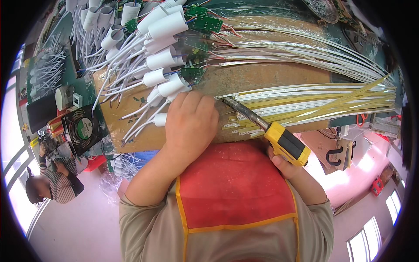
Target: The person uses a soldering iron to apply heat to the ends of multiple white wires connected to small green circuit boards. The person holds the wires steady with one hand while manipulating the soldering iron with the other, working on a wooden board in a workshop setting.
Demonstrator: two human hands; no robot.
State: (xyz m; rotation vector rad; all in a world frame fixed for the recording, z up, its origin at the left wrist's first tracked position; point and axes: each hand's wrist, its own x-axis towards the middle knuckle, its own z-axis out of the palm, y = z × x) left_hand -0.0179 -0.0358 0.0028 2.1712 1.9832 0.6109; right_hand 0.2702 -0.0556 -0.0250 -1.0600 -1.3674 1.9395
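My right hand (283, 163) is wrapped round the handle of a yellow and black soldering gun (287, 143). Its metal barrel points up and left, with the tip at the left ends of the LED strips (305, 105). Beside that tip my left hand (192, 120) is closed, fingers curled downward, and it hides whatever they pinch. A white plastic cap (160, 119) with a white cord emerges from behind the left hand. More white caps (171, 84) with cords lie just beyond it, some joined to green circuit boards (193, 74).
Finished-looking bundles of thin strips (301, 54) with red wires spread across the far right of the brown board (262, 76). A black fan (82, 131) stands at the left edge. Another person (54, 183) sits at the far left. A metal dish (323, 9) lies at the back.
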